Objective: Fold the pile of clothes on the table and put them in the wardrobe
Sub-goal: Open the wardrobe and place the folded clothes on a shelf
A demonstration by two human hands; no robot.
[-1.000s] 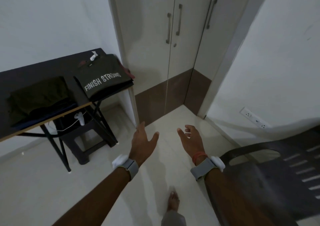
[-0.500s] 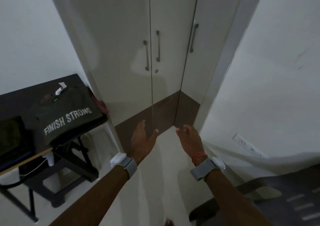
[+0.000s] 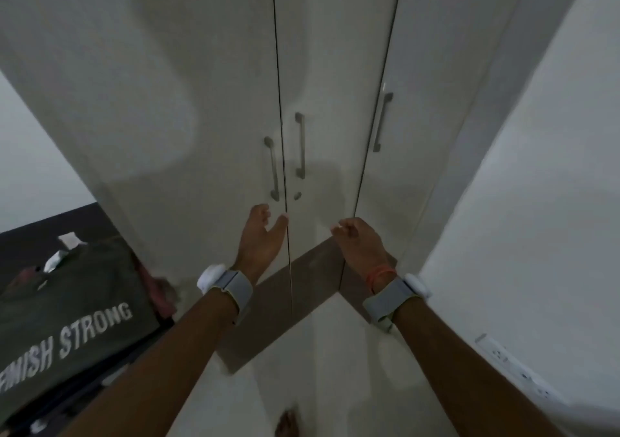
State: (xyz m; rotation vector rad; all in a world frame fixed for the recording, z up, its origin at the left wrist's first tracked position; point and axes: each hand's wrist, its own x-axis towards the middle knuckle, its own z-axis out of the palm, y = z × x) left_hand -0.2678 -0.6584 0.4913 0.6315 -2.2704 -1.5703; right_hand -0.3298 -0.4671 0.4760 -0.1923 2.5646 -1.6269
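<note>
While both my arms are stretched out toward the wardrobe (image 3: 201, 101), neither hand has hold of anything. My left hand (image 3: 260, 235) hangs in front of the wardrobe's left door, just under its long metal handle (image 3: 272, 168), with the fingers relaxed and the thumb spread wide toward the door seam. I cannot tell whether a fingertip grazes the door. My right hand (image 3: 357, 240) is in front of the middle door, below and to the right of the small keyhole (image 3: 297, 196). Its fingers are loosely curled toward the thumb with nothing between them. All three wardrobe doors stand shut; the middle door's handle (image 3: 301, 145) sits just across the seam from the left one, and the right door's handle (image 3: 382, 121) is higher and farther right. A grey wristband (image 3: 235, 285) circles my left wrist, and another band (image 3: 389, 297) with an orange thread (image 3: 380, 274) above it circles my right.

Left of the wardrobe, beside its side panel, a folded dark green T-shirt (image 3: 73, 302) lettered FINISH STRONG lies on the black table (image 3: 50, 225). A reddish cloth (image 3: 157, 289) shows between the shirt and the wardrobe's side. Along the wardrobe's foot runs a brown skirting (image 3: 302, 285), and on the wall to its right is a white socket strip (image 3: 516, 369).
</note>
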